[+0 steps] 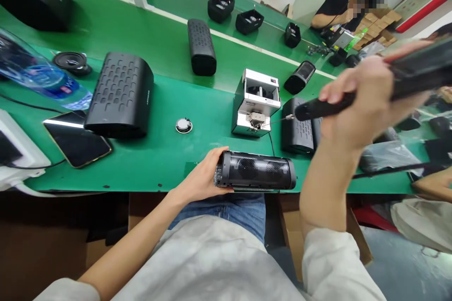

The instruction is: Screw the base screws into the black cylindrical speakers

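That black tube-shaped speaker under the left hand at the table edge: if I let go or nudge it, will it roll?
Probably. The cylindrical speaker lies on its side at the green table's front edge, so it may roll off. The left hand holds one end only. Its glossy shell looks rigid, perhaps slippery.

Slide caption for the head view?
Left hand steadies black cylindrical speaker; right hand aims black electric screwdriver at white screw feeder.

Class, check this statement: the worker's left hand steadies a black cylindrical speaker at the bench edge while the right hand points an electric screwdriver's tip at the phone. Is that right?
Not quite. In the head view the left hand steadies the speaker, but the right hand points the screwdriver tip at the small white screw feeder, not the phone.
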### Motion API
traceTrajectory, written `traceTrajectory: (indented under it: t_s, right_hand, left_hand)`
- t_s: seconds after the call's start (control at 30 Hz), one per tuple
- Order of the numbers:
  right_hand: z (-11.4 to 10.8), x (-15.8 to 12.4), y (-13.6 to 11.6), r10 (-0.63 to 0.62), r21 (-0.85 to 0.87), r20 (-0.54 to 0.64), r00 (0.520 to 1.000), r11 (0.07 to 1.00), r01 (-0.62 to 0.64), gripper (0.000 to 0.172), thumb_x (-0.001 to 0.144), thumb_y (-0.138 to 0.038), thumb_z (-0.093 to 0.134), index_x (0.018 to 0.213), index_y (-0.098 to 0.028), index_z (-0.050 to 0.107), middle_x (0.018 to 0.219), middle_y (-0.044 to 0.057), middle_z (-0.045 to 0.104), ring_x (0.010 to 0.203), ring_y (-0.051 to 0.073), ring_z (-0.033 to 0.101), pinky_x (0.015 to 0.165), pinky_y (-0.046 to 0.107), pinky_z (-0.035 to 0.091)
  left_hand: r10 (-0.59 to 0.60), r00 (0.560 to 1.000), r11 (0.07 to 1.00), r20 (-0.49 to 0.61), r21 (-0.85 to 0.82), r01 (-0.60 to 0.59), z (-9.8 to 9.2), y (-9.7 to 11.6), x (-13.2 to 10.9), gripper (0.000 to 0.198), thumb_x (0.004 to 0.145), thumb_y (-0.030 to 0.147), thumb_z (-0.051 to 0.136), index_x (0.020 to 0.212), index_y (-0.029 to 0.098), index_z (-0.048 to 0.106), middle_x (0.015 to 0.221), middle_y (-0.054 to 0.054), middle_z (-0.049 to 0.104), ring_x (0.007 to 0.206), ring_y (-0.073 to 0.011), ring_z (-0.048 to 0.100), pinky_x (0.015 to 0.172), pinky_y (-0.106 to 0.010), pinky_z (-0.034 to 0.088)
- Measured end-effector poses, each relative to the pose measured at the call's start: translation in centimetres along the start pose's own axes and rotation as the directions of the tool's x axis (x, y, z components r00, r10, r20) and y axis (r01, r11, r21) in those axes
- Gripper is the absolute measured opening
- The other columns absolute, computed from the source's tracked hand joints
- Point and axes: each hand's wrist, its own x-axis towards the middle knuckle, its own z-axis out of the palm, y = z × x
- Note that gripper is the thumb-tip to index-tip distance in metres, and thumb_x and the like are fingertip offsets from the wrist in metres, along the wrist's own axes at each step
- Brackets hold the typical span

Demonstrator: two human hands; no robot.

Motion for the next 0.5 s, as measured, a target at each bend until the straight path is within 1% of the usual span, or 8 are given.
traceTrajectory:
  t_s: [0.07, 0.1, 0.17, 0.23, 0.3, 0.4, 0.5]
  right_hand:
    - [1.6, -0.3, 2.9, -0.058, 0.023, 0.022, 0.998, 0.998, 0.057, 0.018, 0.082, -0.025, 0.069, 0.095, -0.025, 0.056, 0.055, -0.013, 0.042, 0.038, 0.010, 0.040, 0.036, 0.023, 0.034]
    - [2.1, -0.4, 4.2, -0.045, 0.007, 0.043, 0.998, 0.999, 0.045, 0.019, 0.082, -0.025, 0.069, 0.096, -0.025, 0.057, 0.055, -0.013, 0.044, 0.038, 0.010, 0.040, 0.035, 0.025, 0.036]
    - [2.4, -0.6, 6.1, -0.025, -0.035, 0.054, 0.998, 0.999, 0.027, 0.021, 0.083, -0.027, 0.069, 0.100, -0.024, 0.057, 0.057, -0.013, 0.045, 0.037, 0.010, 0.040, 0.034, 0.027, 0.036]
    - [2.3, -0.6, 7.3, -0.004, -0.076, 0.057, 0.998, 0.997, 0.008, 0.024, 0.082, -0.028, 0.068, 0.102, -0.025, 0.056, 0.058, -0.014, 0.042, 0.036, 0.010, 0.038, 0.033, 0.028, 0.033]
    - [2.1, -0.7, 7.7, 0.004, -0.102, 0.058, 0.998, 0.995, 0.002, 0.024, 0.083, -0.028, 0.066, 0.104, -0.025, 0.054, 0.060, -0.014, 0.040, 0.036, 0.010, 0.038, 0.033, 0.028, 0.033]
    - [2.2, -0.7, 7.4, -0.005, -0.096, 0.049, 0.999, 0.995, 0.010, 0.023, 0.083, -0.026, 0.065, 0.104, -0.025, 0.054, 0.062, -0.013, 0.041, 0.036, 0.010, 0.038, 0.032, 0.027, 0.030]
    - [2.1, -0.9, 6.7, 0.012, -0.076, 0.072, 0.997, 0.997, -0.006, 0.018, 0.086, -0.022, 0.065, 0.101, -0.026, 0.055, 0.064, -0.012, 0.044, 0.037, 0.009, 0.040, 0.035, 0.028, 0.034]
  left_hand:
    - [0.003, 1.000, 1.000, -0.001, -0.001, -0.003, 0.0, 0.0, 0.0, 0.119, 0.081, 0.038, 0.105, 0.174, 0.029, 0.031, 0.170, -0.023, 0.053, 0.160, -0.0465, 0.058, 0.132, -0.068, 0.053]
    - [0.002, 1.000, 1.000, -0.001, 0.000, -0.002, 0.1, -0.1, 0.0, 0.120, 0.081, 0.038, 0.105, 0.174, 0.029, 0.030, 0.171, -0.023, 0.052, 0.161, -0.0467, 0.058, 0.132, -0.068, 0.053]
    - [-0.003, 1.000, 1.000, -0.001, 0.001, 0.003, 0.1, -0.1, 0.0, 0.120, 0.081, 0.038, 0.105, 0.174, 0.028, 0.029, 0.171, -0.024, 0.052, 0.161, -0.0472, 0.057, 0.132, -0.067, 0.053]
    - [-0.001, 1.000, 1.000, -0.004, 0.003, 0.001, 0.2, -0.2, -0.1, 0.121, 0.081, 0.037, 0.105, 0.174, 0.028, 0.029, 0.172, -0.024, 0.052, 0.161, -0.0477, 0.057, 0.131, -0.067, 0.054]
    - [0.005, 1.000, 1.000, -0.005, -0.001, -0.005, 0.2, -0.3, -0.1, 0.121, 0.080, 0.037, 0.106, 0.175, 0.028, 0.029, 0.171, -0.024, 0.052, 0.160, -0.0479, 0.058, 0.131, -0.067, 0.055]
    - [0.011, 1.000, 1.000, -0.005, -0.004, -0.011, 0.2, -0.2, 0.0, 0.122, 0.080, 0.038, 0.106, 0.175, 0.027, 0.030, 0.171, -0.024, 0.053, 0.159, -0.0488, 0.059, 0.130, -0.067, 0.055]
    - [0.022, 1.000, 1.000, -0.012, -0.007, -0.022, 0.2, -0.2, 0.1, 0.123, 0.080, 0.038, 0.106, 0.176, 0.027, 0.029, 0.172, -0.024, 0.052, 0.160, -0.0491, 0.057, 0.131, -0.067, 0.054]
